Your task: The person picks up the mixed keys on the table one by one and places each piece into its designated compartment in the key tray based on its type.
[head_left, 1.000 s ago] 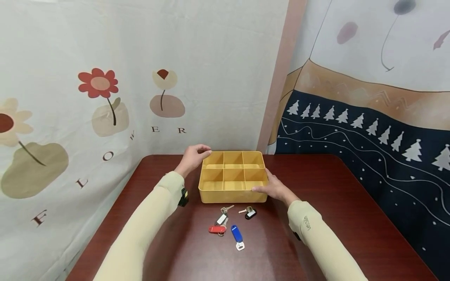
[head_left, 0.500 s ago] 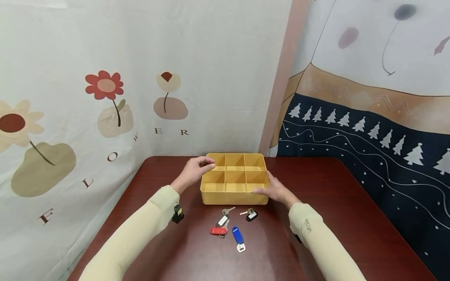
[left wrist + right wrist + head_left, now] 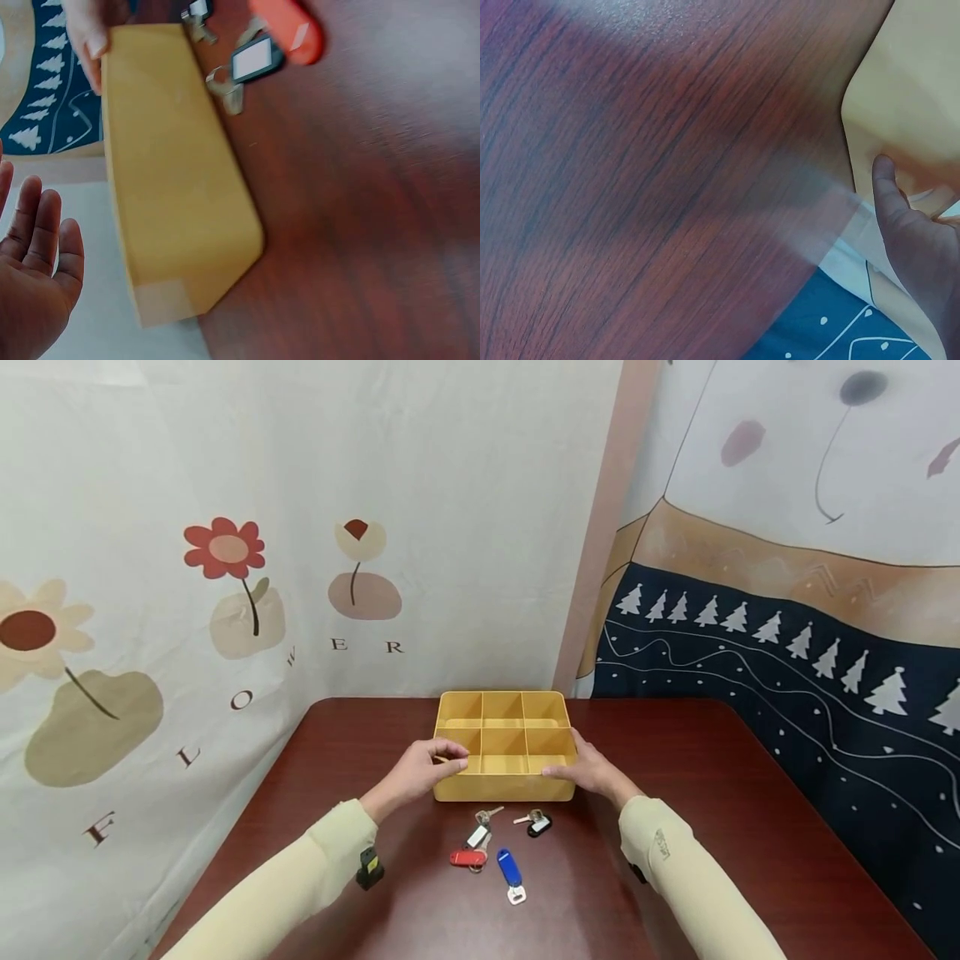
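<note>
A yellow box with six-part dividers stands at the table's back, its front wall (image 3: 504,787) facing me; its compartments show bare floors. My right hand (image 3: 590,770) grips its right front corner, thumb (image 3: 885,176) lying against the wall in the right wrist view. Over the left front corner hovers my left hand (image 3: 422,774), fingers loosely bent and holding nothing; the left wrist view shows those fingers (image 3: 46,225) spread apart from the box (image 3: 169,165). Before the box lie tagged keys: a red tag (image 3: 468,858), a dark tag (image 3: 477,836), a black tag (image 3: 539,826), a blue tag (image 3: 508,866).
The dark red-brown table (image 3: 660,877) ends just behind the box at a pale curtain (image 3: 465,568) with printed flowers. A navy cloth with white trees (image 3: 735,614) hangs along the right side.
My left hand has moved from the box's back left corner along its left side to the front left corner. The right hand keeps its place on the box; the keys lie as before.
</note>
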`<action>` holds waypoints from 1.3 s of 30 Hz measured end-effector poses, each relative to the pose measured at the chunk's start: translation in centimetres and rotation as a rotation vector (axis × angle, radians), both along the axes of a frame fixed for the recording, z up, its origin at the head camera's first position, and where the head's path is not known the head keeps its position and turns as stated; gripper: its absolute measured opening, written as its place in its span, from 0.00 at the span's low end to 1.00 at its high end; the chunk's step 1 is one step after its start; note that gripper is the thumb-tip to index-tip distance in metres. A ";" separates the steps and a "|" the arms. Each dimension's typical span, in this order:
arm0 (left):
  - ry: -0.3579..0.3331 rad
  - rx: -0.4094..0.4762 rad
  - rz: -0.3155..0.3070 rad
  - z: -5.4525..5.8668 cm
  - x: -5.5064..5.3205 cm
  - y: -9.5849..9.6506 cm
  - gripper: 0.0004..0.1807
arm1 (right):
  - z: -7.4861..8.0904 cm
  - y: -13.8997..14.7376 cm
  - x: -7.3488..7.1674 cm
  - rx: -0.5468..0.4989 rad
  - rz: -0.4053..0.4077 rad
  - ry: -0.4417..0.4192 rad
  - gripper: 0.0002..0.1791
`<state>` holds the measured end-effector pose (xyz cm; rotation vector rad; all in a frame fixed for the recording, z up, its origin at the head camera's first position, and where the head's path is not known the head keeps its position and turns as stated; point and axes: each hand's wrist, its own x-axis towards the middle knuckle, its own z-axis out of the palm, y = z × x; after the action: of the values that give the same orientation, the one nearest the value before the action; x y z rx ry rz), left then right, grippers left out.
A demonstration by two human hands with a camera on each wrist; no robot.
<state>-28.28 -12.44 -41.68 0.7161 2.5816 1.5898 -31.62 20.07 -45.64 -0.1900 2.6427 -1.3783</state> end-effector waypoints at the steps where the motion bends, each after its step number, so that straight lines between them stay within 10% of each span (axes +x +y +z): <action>1: -0.001 -0.003 -0.009 -0.3 0.2 -0.1 0.10 | 0.0 0.0 0.0 -0.008 0.003 -0.009 0.54; 25: -0.014 -0.158 -0.134 -6.9 4.9 0.1 0.05 | 0.6 0.6 0.5 -0.047 0.017 -0.099 0.60; 39: 0.055 -0.189 -0.141 -8.4 6.1 0.6 0.03 | 0.7 0.6 0.6 -0.037 0.024 -0.107 0.60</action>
<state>-22.17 -11.85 -50.11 0.9130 2.6069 1.2841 -31.02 20.62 -44.89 -0.1473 2.5219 -1.3909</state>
